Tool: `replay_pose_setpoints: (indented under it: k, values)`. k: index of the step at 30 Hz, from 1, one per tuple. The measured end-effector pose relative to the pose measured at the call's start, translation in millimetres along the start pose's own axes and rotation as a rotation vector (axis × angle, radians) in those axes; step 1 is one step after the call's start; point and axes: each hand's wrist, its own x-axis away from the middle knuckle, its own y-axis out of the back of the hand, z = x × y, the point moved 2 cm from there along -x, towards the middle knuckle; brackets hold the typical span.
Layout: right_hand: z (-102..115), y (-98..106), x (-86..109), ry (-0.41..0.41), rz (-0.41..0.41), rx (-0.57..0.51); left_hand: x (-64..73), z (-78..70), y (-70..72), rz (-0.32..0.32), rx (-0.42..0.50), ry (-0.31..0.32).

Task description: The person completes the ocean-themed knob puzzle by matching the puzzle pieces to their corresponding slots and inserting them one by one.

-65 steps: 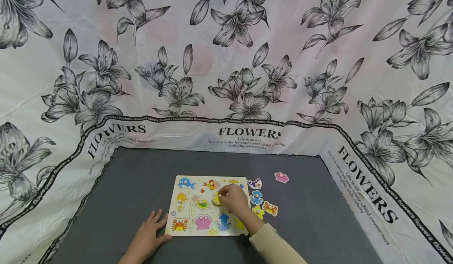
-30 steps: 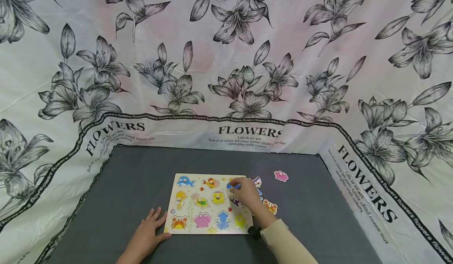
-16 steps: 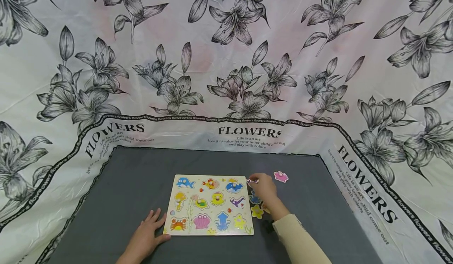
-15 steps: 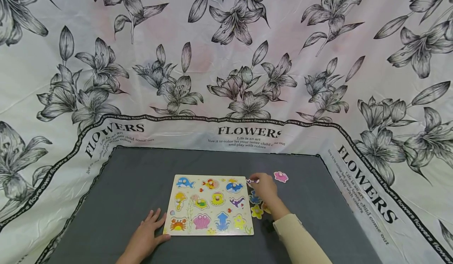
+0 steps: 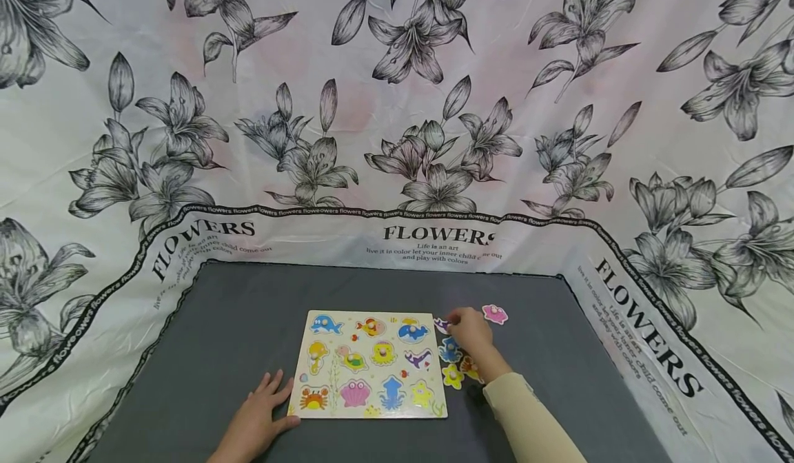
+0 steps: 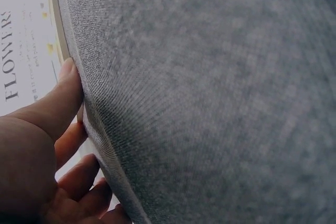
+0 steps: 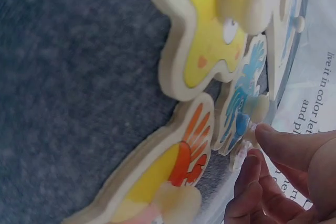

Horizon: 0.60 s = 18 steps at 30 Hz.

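One purple piece (image 5: 441,325) lies just right of the board (image 5: 349,318), pinched by the right hand (image 5: 473,333); the left hand (image 5: 256,413), fingers spread, is farther, at the left edge.

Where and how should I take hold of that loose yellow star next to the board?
Probably best to pinch its knob from above, reaching in from your near side. The star lies flat with the knob standing up from its face, while the board at its left, the blue piece beyond and the crab at its right crowd it.
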Motion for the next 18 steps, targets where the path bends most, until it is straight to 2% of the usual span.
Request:
replay_pose_setpoints:
  k: [7, 11, 18]
  values:
    - [-3, 0, 2.6, 0.033, -0.007, 0.016, -0.4, -0.1, -3.3, 0.016, -0.006, 0.012]
    - [-3, 2, 3.0, 0.027, -0.009, 0.013, -1.3, -0.1, -3.2, 0.021, 0.003, 0.021]
    - [2, 10, 5.1, 0.051, -0.047, -0.003, -1.6, 1.5, -2.0, 0.009, 0.007, 0.008]
